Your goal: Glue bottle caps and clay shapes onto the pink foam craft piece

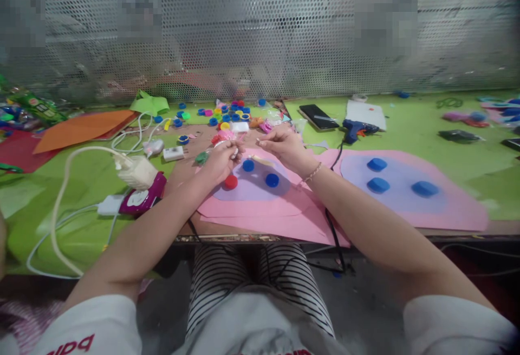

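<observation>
Above the middle of the table, my left hand [225,161] is closed, fingers pinched together near a small whitish spot. What it holds is too small to name. My right hand [283,148], a bracelet on its wrist, pinches at a tiny thing I cannot make out, a short gap from the left. Beneath both lies a pink paper sheet [244,209] with a lilac paper oval [260,192] on it. On the oval sit a red bottle cap [231,182] and two blue bottle caps [272,180], one of them farther back.
To the right, another pink sheet [467,209] bears a lilac oval with three blue caps [378,184]. Behind are a phone [319,117], a blue glue gun [358,129] and several loose caps [235,111]. At left stand a purple power strip [140,201], plugs and cables. A perforated metal panel [260,30] closes the back.
</observation>
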The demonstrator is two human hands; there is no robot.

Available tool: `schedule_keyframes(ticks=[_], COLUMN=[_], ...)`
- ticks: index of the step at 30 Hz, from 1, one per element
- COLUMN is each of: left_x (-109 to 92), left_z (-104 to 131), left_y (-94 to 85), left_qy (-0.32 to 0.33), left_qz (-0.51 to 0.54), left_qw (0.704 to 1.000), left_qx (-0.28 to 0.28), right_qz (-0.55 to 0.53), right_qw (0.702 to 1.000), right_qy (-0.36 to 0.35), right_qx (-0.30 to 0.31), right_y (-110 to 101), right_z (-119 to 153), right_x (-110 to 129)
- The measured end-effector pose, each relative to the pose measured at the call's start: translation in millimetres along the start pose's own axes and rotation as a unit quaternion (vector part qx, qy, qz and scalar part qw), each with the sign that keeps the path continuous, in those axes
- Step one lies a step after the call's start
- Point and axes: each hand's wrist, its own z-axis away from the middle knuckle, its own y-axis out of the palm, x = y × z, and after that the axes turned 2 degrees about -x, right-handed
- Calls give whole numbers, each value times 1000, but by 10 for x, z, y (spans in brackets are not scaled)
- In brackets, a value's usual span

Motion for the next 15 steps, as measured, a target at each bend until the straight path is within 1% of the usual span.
schedule_keyframes(ticks=[3,5,11,15], left_x=[3,4,-18,-28], left_z=[-8,-14,-9,-5], left_y=[0,-3,-17,-19], left_qy=[0,-3,-17,-29], left_qz=[0,1,19,29], left_qw=[1000,1000,1000,999], left_qx=[-6,-6,-8,-13], right_qz=[-70,-86,-94,-68], right_qw=[997,995,993,994], right_qy=[31,48,63,66], right_qx=[7,22,28,51], right_y=[14,21,28,39], right_z=[17,28,37,45], right_x=[13,37,108,115])
